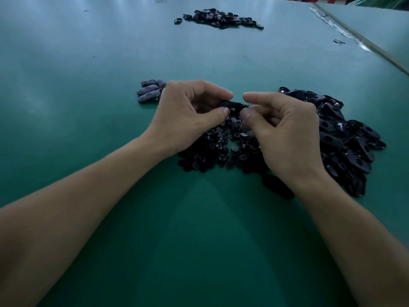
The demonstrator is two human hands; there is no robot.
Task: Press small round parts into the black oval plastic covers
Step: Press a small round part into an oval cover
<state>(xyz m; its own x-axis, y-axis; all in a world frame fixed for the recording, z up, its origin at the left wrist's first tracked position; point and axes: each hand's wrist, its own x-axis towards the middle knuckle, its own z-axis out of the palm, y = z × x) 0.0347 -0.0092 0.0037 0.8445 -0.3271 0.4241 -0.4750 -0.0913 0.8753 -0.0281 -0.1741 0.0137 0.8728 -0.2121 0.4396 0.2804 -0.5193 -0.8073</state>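
Note:
One black oval cover is held above the green table between both hands. My left hand pinches its left end with thumb and curled fingers. My right hand pinches its right end the same way. Directly below lies a heap of small round black parts. A large heap of black oval covers with holes lies to the right of my right hand. A row of covers lying face up sits just left of my left hand. Whether a round part sits in the held cover is hidden.
Another pile of black covers lies far back at the middle of the green table. A single cover lies under my right wrist. A seam with a rail runs along the right. A small black piece lies near it.

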